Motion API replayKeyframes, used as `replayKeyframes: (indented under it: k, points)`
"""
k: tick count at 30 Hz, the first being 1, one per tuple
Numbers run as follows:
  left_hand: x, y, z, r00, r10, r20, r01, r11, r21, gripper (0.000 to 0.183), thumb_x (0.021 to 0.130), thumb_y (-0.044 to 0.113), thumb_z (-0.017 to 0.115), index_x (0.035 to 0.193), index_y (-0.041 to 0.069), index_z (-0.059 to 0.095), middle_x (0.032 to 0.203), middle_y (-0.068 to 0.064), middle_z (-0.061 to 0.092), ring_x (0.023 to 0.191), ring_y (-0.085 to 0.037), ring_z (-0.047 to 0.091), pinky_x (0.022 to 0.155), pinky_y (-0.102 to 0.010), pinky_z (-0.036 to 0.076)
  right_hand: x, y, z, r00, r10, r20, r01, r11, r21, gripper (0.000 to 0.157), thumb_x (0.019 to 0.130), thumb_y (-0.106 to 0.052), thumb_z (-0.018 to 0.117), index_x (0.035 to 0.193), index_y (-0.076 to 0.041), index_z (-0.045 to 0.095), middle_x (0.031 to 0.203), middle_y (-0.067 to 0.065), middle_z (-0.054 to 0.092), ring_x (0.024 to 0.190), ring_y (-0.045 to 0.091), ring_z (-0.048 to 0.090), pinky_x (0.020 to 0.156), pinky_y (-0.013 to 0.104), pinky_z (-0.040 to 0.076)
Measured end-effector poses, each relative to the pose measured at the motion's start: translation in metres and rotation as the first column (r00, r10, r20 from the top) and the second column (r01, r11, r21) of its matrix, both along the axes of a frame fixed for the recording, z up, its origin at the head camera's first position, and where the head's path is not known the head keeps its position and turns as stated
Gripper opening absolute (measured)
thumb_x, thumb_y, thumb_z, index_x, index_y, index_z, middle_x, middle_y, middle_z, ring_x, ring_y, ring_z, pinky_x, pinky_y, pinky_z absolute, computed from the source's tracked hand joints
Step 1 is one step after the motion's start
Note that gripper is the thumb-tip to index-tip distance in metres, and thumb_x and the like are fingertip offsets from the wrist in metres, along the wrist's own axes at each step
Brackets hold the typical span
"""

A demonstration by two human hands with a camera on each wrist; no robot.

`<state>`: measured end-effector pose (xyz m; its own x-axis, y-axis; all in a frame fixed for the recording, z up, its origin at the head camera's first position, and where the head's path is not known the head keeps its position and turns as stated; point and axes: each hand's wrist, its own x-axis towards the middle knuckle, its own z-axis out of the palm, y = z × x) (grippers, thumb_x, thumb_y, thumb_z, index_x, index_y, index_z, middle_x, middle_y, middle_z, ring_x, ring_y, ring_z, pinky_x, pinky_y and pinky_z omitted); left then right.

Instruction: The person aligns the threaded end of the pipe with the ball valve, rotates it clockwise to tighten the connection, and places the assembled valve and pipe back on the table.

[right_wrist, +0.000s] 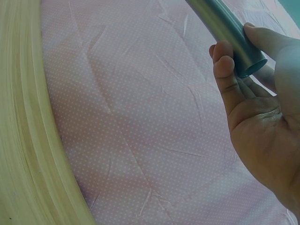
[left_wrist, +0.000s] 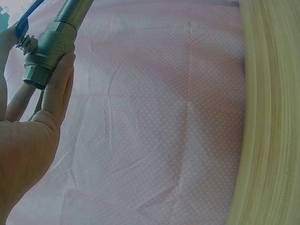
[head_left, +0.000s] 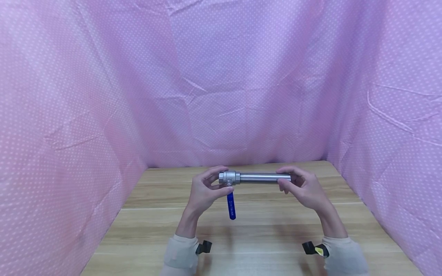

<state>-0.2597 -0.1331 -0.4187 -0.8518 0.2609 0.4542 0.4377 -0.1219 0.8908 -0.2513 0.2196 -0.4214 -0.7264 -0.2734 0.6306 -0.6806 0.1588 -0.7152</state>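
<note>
A silver ball valve (head_left: pixel 229 177) with a blue lever handle (head_left: pixel 231 206) is joined to a smooth steel pipe (head_left: pixel 259 177), the two held level in the head view. My left hand (head_left: pixel 203 191) grips the valve body, its thumb by the base of the lever. At the opposite end, my right hand (head_left: pixel 304 186) pinches the pipe between thumb and fingers. Threads show where the pipe enters the valve (left_wrist: pixel 49 51) in the left wrist view. The pipe's open end (right_wrist: pixel 251 68) faces the right palm in the right wrist view.
Below the hands lies a light wood-grain table (head_left: pixel 255 237). Pink dotted cloth (head_left: pixel 221 84) hangs behind it and along both sides. A small black wrist camera (head_left: pixel 204 247) sits at the left sleeve, and another (head_left: pixel 309 248) at the right.
</note>
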Motion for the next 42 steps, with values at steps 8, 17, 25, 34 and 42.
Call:
replayKeyframes:
  k: [8,17,25,34,42]
  points:
    - [-0.0021,0.0009,-0.0031,1.0,0.002,-0.005,-0.002,1.0,-0.005,0.063,0.083,-0.012,0.091,0.142,-0.009,0.069,0.148,-0.027,0.066,0.126,-0.015,0.076,0.105,-0.037,0.07,-0.0002,0.0009,0.0002,0.998,-0.032,0.045,0.032,0.999,0.015,0.028,0.101,0.013,0.073,0.126,0.002,0.075,0.079,0.009,0.072,0.064,0.014,0.065,0.055,0.024,0.058]
    - [-0.002,0.0007,-0.003,1.0,-0.001,-0.003,0.001,1.0,0.008,0.061,0.083,-0.012,0.091,0.14,-0.007,0.071,0.149,-0.034,0.063,0.126,-0.015,0.077,0.105,-0.038,0.07,-0.0003,0.0031,0.0011,0.997,-0.01,0.075,0.008,1.0,0.023,0.04,0.094,0.016,0.08,0.132,0.009,0.07,0.094,-0.008,0.081,0.079,0.005,0.078,0.062,0.025,0.067]
    - [-0.0021,0.0017,-0.0039,1.0,0.005,-0.004,-0.005,1.0,0.002,0.061,0.082,-0.012,0.091,0.14,-0.002,0.074,0.147,-0.027,0.067,0.125,-0.015,0.077,0.104,-0.038,0.07,-0.0014,0.0035,-0.0009,0.998,0.014,0.056,-0.015,1.0,0.011,0.042,0.093,0.018,0.079,0.133,0.007,0.07,0.104,-0.01,0.081,0.085,0.004,0.079,0.067,0.023,0.069]
    - [-0.0009,0.0033,-0.0037,1.0,0.006,0.018,-0.006,1.0,-0.003,0.061,0.082,-0.011,0.091,0.14,-0.002,0.074,0.148,-0.028,0.066,0.126,-0.015,0.076,0.106,-0.038,0.07,-0.0007,0.0038,-0.0016,0.997,-0.011,0.074,0.01,1.0,0.017,0.04,0.094,0.016,0.079,0.132,0.005,0.071,0.097,-0.009,0.08,0.079,0.006,0.077,0.063,0.024,0.067]
    - [-0.0022,0.0039,-0.0048,1.0,0.008,0.024,-0.008,1.0,0.001,0.062,0.082,-0.011,0.091,0.14,-0.004,0.073,0.147,-0.026,0.067,0.125,-0.014,0.077,0.104,-0.037,0.071,-0.0006,0.004,-0.001,0.997,-0.024,0.077,0.023,0.999,0.022,0.038,0.095,0.015,0.079,0.131,0.006,0.072,0.092,-0.009,0.078,0.075,0.005,0.075,0.062,0.024,0.066]
